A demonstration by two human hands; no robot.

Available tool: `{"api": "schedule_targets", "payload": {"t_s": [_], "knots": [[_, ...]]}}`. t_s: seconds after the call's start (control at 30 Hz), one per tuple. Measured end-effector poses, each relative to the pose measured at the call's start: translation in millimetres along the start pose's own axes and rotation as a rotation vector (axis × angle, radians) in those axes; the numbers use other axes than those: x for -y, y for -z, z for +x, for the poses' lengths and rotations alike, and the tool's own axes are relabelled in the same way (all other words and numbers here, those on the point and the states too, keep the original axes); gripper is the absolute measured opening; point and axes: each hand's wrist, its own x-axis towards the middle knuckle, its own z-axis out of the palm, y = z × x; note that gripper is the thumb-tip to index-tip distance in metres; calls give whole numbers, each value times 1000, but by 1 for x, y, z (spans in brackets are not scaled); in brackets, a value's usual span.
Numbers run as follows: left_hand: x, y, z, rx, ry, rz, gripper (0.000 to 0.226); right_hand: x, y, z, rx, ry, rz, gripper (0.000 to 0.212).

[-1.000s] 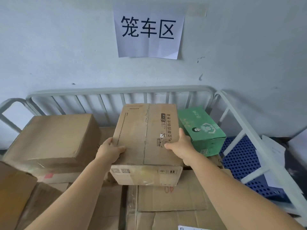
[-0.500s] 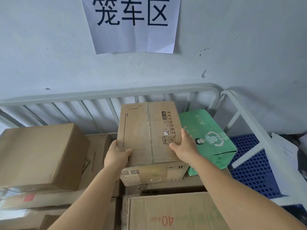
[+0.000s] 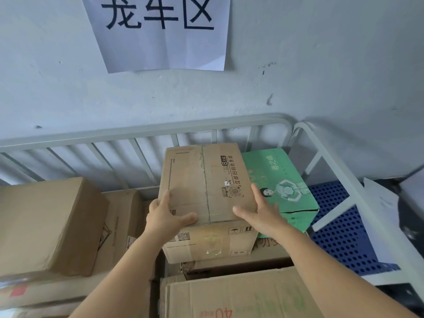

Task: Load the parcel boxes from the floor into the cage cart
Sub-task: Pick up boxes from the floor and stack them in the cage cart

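A brown parcel box (image 3: pixel 202 180) with black print lies inside the white cage cart (image 3: pixel 137 134), on top of other cartons and close against a green box (image 3: pixel 284 180) on its right. My left hand (image 3: pixel 165 216) grips the box's near left corner, thumb on top. My right hand (image 3: pixel 261 212) holds the near right edge, thumb on the lid and fingers down the side next to the green box.
A large brown carton (image 3: pixel 46 221) fills the cart's left side, and a carton marked 40 (image 3: pixel 241 294) lies below in front. The cart's side rail (image 3: pixel 332 171) stands at right over a blue perforated deck (image 3: pixel 332 237). A paper sign (image 3: pixel 160 31) hangs on the wall.
Both hands have carried the brown box farther in toward the back rail and alongside the green box. My view has moved closer to the cart.
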Motion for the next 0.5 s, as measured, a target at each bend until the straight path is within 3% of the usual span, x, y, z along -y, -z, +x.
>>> {"api": "schedule_targets", "payload": {"t_s": [0.07, 0.23, 0.37, 0.5], "knots": [[0, -1, -1, 10, -20, 40, 110, -3, 1, 1, 30, -3, 6, 109], [-8, -6, -2, -19, -8, 83, 110, 4, 7, 6, 23, -8, -74, 106], [-13, -7, -10, -45, 22, 142, 103, 7, 9, 10, 47, -19, -70, 125], [-16, -4, -27, -52, 1, 315, 86, 22, 7, -1, -58, 38, -309, 101]]}}
